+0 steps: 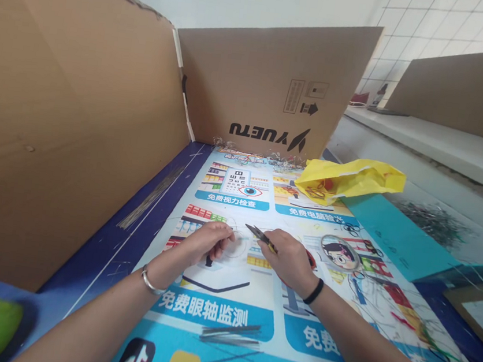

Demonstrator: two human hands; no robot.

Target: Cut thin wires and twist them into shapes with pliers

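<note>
My left hand (212, 239) is closed in a pinch above the printed sheet, with a thin wire (235, 223) at its fingertips. The wire is fine and faint, so its full path is hard to follow. To the right, my right hand (291, 260) is wrapped round a pair of pliers (257, 231) with dark pointed jaws and a bit of yellow on the handle. The jaws point left, towards the left fingertips, a short gap away. Below the hands lies a small bunch of straight dark wire pieces (230, 335).
Cardboard panels (80, 99) stand at the left and back. A yellow bag (355, 179) lies at the back right, beside a teal box (405, 237). Straight wires (151, 197) lie along the left. Wire scraps (431, 221) are heaped at right. A green tape roll (3, 316) sits front left.
</note>
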